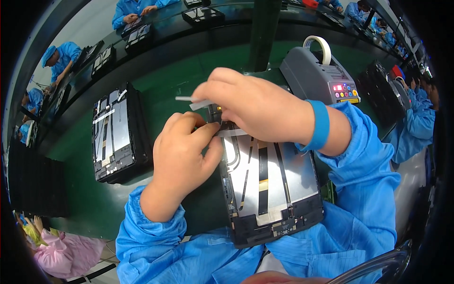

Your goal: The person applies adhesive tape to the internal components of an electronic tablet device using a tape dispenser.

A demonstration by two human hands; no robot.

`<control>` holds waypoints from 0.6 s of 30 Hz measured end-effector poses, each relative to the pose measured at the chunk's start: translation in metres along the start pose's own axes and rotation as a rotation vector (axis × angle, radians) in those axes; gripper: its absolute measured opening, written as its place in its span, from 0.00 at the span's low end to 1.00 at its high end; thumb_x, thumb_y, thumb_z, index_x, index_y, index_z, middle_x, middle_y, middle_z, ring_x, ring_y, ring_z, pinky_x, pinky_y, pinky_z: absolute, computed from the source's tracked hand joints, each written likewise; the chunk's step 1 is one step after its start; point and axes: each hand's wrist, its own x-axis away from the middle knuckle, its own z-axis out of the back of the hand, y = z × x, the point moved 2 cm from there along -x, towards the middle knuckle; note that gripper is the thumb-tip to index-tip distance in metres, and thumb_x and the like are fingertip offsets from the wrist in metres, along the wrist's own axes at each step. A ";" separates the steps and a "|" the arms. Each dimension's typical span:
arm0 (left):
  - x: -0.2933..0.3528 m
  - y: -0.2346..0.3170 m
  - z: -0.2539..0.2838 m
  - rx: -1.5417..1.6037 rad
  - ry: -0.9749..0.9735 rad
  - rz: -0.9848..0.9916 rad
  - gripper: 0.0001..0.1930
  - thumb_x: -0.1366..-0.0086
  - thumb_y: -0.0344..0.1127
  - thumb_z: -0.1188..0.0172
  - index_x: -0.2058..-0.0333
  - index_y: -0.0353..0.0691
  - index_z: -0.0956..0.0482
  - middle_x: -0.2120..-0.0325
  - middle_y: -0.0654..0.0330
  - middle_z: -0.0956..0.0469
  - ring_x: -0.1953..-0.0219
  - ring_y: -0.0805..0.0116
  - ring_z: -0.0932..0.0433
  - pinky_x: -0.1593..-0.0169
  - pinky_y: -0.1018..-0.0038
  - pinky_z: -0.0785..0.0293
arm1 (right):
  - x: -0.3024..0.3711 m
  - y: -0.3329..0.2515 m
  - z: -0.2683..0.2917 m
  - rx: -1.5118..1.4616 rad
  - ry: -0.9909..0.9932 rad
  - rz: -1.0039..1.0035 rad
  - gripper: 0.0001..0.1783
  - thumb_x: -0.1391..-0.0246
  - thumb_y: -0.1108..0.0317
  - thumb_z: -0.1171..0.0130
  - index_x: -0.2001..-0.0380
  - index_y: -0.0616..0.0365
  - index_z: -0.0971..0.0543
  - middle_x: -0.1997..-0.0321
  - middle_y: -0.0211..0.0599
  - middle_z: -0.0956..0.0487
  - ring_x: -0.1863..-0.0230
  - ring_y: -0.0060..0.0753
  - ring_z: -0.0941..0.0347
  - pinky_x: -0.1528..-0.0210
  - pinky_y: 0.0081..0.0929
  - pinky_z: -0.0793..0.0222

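An opened tablet-like device (302, 175) with a silvery inner plate, dark ribbon cables and a black frame rests tilted at the table's near edge, against my body. My left hand (182, 154) is closed at its upper left edge, thumb and index finger pinched by the frame; what they grip is hidden. Above the device's top end, my right hand (255, 102) is closed around a thin, pale, flat stick (201, 103), whose end sticks out leftward past the fingers. A white tape strip (234, 133) crosses the plate just below both hands' fingertips.
Similar opened devices lie stacked on the green table (85, 203) at left, the top device (116, 135) showing its insides. A grey tape dispenser (317, 73) with a white roll stands at back right, near a black stack (380, 90). Beyond runs a dark conveyor (165, 28); people in blue work around.
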 end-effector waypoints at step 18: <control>-0.002 -0.016 -0.004 0.184 -0.089 0.000 0.16 0.58 0.30 0.37 0.65 0.39 0.19 0.59 0.49 0.31 0.52 0.48 0.33 0.48 0.60 0.36 | -0.005 0.016 -0.009 -0.085 -0.021 -0.514 0.25 0.62 0.80 0.42 0.55 0.62 0.30 0.68 0.42 0.28 0.64 0.42 0.28 0.64 0.31 0.31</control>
